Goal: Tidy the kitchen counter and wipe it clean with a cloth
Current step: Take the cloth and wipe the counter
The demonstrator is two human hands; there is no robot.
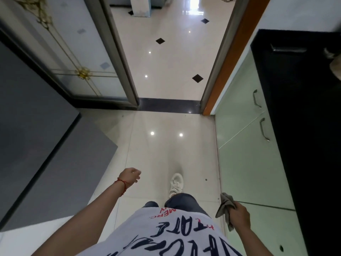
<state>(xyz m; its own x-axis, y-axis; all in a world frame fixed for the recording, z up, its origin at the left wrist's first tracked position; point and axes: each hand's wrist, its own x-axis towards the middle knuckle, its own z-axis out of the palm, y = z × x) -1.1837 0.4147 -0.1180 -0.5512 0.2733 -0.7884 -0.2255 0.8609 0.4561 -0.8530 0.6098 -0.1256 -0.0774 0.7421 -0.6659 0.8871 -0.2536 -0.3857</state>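
A crumpled grey cloth (226, 207) hangs from my right hand (239, 215), which grips it low at the right, beside the pale green cabinets. My left hand (130, 176) swings out over the floor at lower centre, fingers curled with nothing in them; a red thread circles its wrist. The black kitchen counter (302, 126) runs along the right edge of the view, well above and to the right of my right hand.
Pale green cabinet doors (243, 145) with metal handles stand under the counter. A large grey appliance (36, 137) fills the left side. Ahead, a doorway with a dark threshold (168, 105) leads onto glossy tiled floor. My white shoe (176, 183) steps forward.
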